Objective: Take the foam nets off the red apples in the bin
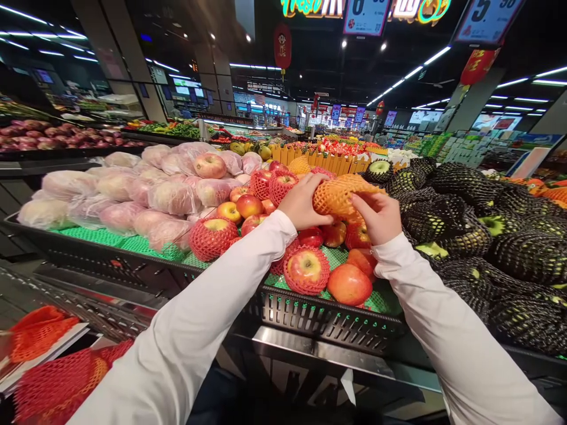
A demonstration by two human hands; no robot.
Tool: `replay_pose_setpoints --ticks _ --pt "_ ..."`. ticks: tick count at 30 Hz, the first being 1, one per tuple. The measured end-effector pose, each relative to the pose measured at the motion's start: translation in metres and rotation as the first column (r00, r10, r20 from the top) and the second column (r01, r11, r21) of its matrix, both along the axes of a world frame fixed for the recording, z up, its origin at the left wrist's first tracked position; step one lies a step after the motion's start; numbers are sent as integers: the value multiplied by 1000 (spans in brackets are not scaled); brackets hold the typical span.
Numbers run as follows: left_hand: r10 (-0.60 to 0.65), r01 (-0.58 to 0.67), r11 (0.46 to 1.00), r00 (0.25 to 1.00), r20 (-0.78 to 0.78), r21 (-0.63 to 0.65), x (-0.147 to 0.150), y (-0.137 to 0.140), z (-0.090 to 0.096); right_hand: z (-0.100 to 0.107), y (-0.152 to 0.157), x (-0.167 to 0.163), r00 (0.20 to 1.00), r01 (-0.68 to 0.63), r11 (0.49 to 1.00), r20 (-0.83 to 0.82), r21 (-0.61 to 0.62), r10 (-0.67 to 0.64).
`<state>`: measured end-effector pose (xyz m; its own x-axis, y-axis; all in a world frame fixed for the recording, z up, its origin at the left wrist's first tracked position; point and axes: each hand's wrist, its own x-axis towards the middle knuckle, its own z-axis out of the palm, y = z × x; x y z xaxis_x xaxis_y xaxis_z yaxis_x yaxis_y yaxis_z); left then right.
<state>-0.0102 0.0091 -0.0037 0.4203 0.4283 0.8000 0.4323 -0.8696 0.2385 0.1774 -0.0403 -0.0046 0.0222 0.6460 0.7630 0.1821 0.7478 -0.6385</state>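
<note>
An orange foam net sleeve [339, 196] is held between my two hands above a crate of apples. My left hand [305, 202] wraps round its left end, where a rounded shape fills the net; what is inside is hidden. The fingers of my right hand [381, 215] pinch the loose right end. Below lie bare red apples [349, 284] and apples in pink foam nets [306, 269]. Another netted apple [213, 238] sits left of my left wrist.
Plastic-wrapped apples [175, 196] fill the left of the display. Fruit in black foam nets [463, 203] is heaped on the right. Lower left, red foam nets [62, 383] lie by a white edge. A black crate rim [328, 304] runs along the front.
</note>
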Motion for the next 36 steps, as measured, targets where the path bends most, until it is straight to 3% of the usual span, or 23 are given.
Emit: replay_pose_setpoints --ticks 3,5,10,14,19,23,27,30,32,36 --pt "49 -47 999 997 58 -23 -1 2 1 2 -11 2 994 73 944 54 321 -95" --pt "90 -87 996 992 91 -36 -2 3 2 5 -18 4 986 87 907 91 412 -136" --pt "129 -126 992 981 148 -27 -4 4 3 10 -24 9 968 128 917 156 379 -199" --pt "103 -107 994 987 119 27 -3 3 2 8 -17 5 960 196 909 117 368 -254" --pt "45 -49 996 997 57 73 -1 3 0 3 -3 2 942 89 919 267 384 -203" --pt "22 -24 999 999 43 48 -1 3 0 6 -6 -1 894 65 910 381 409 -235" --pt "84 -85 996 995 61 21 -1 2 1 10 -14 2 899 190 830 247 525 -362" --pt "111 -113 993 991 72 23 -2 2 1 7 -9 11 911 333 796 45 505 -409" --pt "113 -116 993 991 74 28 -2 2 2 2 -2 13 928 327 843 22 426 -371" --pt "60 -65 996 995 80 58 -1 2 0 -9 8 3 975 116 948 148 295 -165"
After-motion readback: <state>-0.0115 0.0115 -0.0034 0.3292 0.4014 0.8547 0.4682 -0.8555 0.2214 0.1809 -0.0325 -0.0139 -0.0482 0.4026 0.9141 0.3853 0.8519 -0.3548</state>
